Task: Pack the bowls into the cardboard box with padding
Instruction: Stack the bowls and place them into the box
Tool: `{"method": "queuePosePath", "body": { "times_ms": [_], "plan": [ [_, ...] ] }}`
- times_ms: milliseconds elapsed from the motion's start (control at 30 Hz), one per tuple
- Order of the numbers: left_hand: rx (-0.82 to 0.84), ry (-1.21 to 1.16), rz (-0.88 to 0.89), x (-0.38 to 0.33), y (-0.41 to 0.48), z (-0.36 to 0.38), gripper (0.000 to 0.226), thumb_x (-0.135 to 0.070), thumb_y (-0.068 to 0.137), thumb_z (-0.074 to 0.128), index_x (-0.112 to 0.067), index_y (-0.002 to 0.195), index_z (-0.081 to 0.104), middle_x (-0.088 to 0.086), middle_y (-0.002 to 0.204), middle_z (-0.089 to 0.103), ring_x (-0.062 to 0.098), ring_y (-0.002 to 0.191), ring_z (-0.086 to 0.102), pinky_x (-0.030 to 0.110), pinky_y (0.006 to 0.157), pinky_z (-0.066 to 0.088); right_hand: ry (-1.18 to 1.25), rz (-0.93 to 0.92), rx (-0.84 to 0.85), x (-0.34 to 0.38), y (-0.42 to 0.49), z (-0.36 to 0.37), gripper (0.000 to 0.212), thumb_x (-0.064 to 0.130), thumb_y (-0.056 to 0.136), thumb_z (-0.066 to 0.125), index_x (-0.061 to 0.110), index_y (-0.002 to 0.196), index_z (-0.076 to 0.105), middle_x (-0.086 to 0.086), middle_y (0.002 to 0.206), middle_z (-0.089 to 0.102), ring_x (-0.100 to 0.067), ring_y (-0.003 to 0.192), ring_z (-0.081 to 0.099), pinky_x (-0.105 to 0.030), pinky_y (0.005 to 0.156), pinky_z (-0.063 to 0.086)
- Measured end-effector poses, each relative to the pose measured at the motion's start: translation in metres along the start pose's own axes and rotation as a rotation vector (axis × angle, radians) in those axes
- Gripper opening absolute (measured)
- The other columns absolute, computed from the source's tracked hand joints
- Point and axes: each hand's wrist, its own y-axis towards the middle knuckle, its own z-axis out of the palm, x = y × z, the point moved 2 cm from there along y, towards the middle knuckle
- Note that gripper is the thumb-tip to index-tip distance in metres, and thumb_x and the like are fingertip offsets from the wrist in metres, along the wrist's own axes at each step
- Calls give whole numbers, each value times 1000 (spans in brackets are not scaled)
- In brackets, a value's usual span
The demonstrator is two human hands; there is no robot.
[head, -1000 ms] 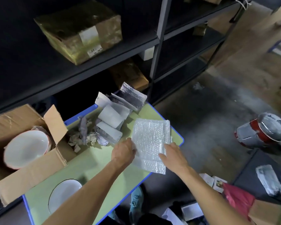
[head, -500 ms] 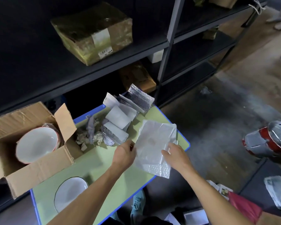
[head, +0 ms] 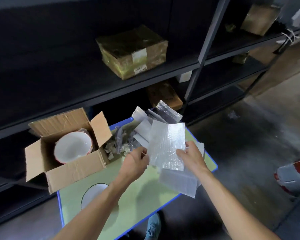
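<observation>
Head view: bubble-wrap sheet (head: 166, 146) held up over the table (head: 145, 196).
Your left hand (head: 135, 161) pinches its left edge and your right hand (head: 191, 156) grips its right, long axis pointing away from you. The cardboard box (head: 76, 172), one bowl (head: 73, 146) inside, lies leftward, nearer your left hand; the second bowl (head: 92, 193) sits by your left forearm.

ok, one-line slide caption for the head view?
Left hand and right hand hold a bubble-wrap sheet over the green table; one bowl in the cardboard box, second bowl on the table.
</observation>
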Motion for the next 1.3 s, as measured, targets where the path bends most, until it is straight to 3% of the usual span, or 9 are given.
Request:
{"method": "queuePosePath", "body": {
  "times_ms": [67,133,200,400,567,633,767,1033,1300],
  "plan": [
    [-41,-6,5,6,-11,-15,11,-21,88,52,-24,78,55,-3,71,65,23,67,66,35,60,50,24,-61,30,17,-4,10,11,27,86,59,28,92,49,1,80,65,-17,71,61,-29,61,41],
    [-102,-3,-13,15,-23,-31,14,-23,90,52,-24,77,55,-3,72,65,24,68,65,34,64,50,9,-126,74,33,-7,21,8,24,86,57,18,87,52,6,63,52,-15,56,46,-31,58,36],
    [-176,25,-23,28,-35,-46,16,-24,92,52,-21,77,55,-5,69,63,17,63,61,30,62,47,4,-169,113,48,-11,34,14,22,86,55,11,81,49,11,57,39,-10,52,34,-31,57,31],
    [-321,45,-59,68,-78,-86,20,-24,96,51,-29,78,57,-3,69,65,15,64,57,34,64,46,1,-294,240,85,-27,73,17,20,89,53,8,80,46,9,60,38,-10,55,33,-31,57,30],
    [-384,64,-179,104,-113,-101,16,-26,98,51,-24,88,63,-8,75,67,15,71,60,32,69,47,24,-390,213,100,-41,101,31,19,90,54,23,67,34,17,51,34,-5,50,28,-21,48,27],
    [-393,85,-237,117,-124,-103,15,-28,98,50,-26,91,63,-9,79,68,13,75,62,30,69,48,66,-377,198,97,-45,107,32,16,90,54,23,67,33,17,52,33,-4,48,26,-17,45,25],
    [-388,90,-299,134,-134,-101,16,-29,98,49,-27,98,65,-11,84,70,12,79,64,30,71,51,54,-297,180,84,-50,107,32,15,87,54,22,68,29,15,60,28,-3,47,24,-25,51,26],
    [-292,121,-217,131,-110,-83,21,-24,97,49,-23,107,67,-7,101,71,17,92,63,30,75,51,-24,-213,207,55,-68,101,28,15,87,51,25,66,35,16,57,36,-7,53,31,-32,58,29],
    [-249,170,-174,142,-111,-74,26,-25,99,49,-19,118,65,1,114,65,22,101,62,36,84,51,-80,-115,192,25,-85,105,22,11,86,47,19,72,32,1,70,33,-16,64,29,-32,59,27]
  ]
}}
